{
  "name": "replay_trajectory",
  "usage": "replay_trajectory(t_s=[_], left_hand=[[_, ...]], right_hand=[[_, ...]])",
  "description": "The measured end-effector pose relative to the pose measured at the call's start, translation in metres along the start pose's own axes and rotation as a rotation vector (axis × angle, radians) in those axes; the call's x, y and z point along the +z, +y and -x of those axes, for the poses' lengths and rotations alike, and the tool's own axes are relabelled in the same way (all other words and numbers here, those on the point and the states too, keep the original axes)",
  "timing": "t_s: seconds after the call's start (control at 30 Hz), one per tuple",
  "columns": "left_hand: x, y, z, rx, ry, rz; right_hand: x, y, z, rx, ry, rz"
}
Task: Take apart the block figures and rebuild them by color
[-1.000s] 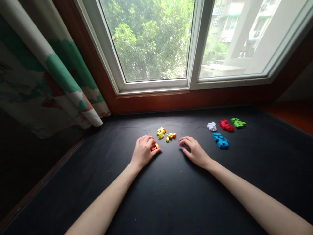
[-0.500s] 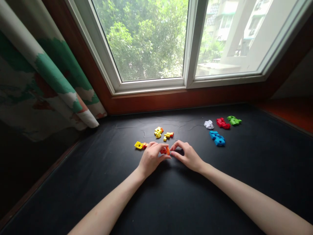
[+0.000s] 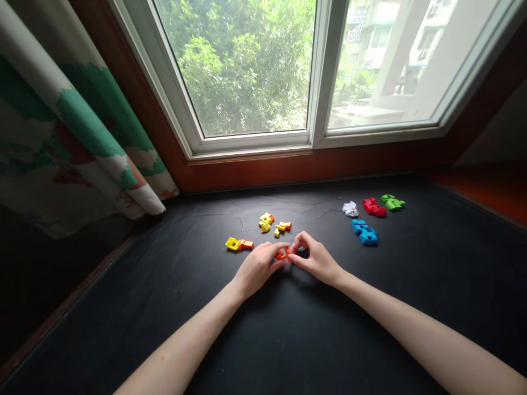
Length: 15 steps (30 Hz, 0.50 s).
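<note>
Between my two hands is a small orange-red plastic toy piece, partly covered by fingers. My left hand closes thumb and fingers around its left side. The fingertips of my right hand pinch at its right end. Just left of my left hand lies a yellow and red toy piece. Beyond the hands rest a yellow piece with an orange end and a smaller yellow and orange piece.
Toward the right of the black tabletop lie a white piece, a red piece, a green piece and a blue piece. A window is behind the table, and a patterned curtain hangs at left.
My right fingertips have closed in on the orange-red piece, which has turned between the hands. My left hand has shifted slightly, uncovering more of the yellow and red piece.
</note>
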State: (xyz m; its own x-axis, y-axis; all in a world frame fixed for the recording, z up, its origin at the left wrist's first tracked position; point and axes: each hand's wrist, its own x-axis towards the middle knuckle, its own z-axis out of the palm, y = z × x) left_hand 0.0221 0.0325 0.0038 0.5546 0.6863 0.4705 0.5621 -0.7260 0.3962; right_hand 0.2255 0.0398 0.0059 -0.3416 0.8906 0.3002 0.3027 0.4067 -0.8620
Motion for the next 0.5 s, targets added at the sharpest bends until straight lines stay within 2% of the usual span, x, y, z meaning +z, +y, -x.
replay_trajectory(t_s=[0.17,0.5], left_hand=[[0.0016,-0.0022,0.0014,-0.064,0.034,0.023],[-0.0013,-0.0030,-0.0001,-0.078,0.065,-0.039]], right_hand=[[-0.0007,0.0068,-0.0006,0.011,0.021,-0.013],[-0.0050,0.0021,0.0003,0.052,-0.034,-0.066]])
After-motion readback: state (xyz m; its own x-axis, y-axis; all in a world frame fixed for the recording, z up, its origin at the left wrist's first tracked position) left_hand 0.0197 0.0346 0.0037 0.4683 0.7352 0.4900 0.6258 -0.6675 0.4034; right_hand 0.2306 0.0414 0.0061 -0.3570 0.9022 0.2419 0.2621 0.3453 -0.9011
